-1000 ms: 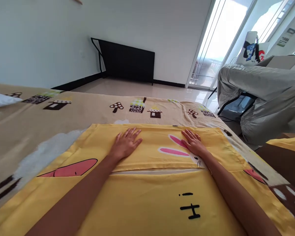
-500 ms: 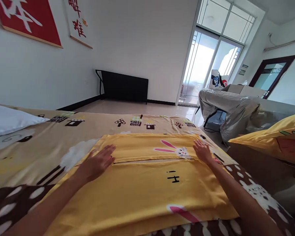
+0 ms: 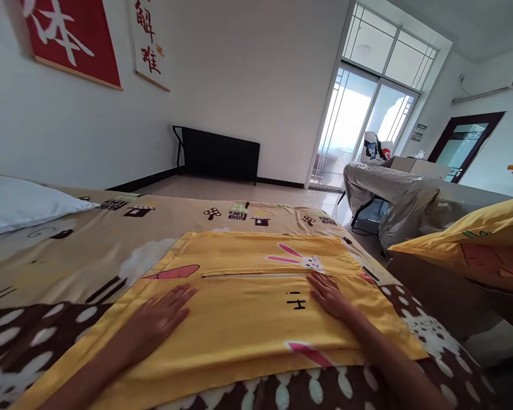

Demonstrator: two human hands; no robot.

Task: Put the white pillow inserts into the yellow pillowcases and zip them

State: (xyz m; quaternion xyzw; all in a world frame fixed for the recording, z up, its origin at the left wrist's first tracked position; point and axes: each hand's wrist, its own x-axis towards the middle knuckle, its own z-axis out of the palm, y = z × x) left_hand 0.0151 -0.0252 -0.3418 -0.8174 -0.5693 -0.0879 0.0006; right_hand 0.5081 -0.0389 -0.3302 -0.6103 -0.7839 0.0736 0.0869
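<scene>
A yellow pillowcase (image 3: 239,319) lies spread out on the bed, printed with a white rabbit, a carrot and the letters "Hi". Across its upper part runs a long slit-like opening (image 3: 256,276) with a pale strip showing. My left hand (image 3: 160,313) rests flat on the left part of the cloth, fingers stretched, just below the carrot print. My right hand (image 3: 330,295) lies on the cloth right of the "Hi" letters, its fingertips at the right end of the opening. Neither hand grips anything.
A patterned beige and brown blanket (image 3: 171,213) covers the bed. At the left is a white pillow (image 3: 25,205); at the right edge, a yellow pillow (image 3: 474,239). Beyond stand a plastic-covered table (image 3: 410,182), a black folded frame (image 3: 220,154) and a glass door (image 3: 346,119).
Both hands have come closer to me over the cloth, and the right one has also shifted left. The carrot print now shows. The cloth looks smoother at its right side.
</scene>
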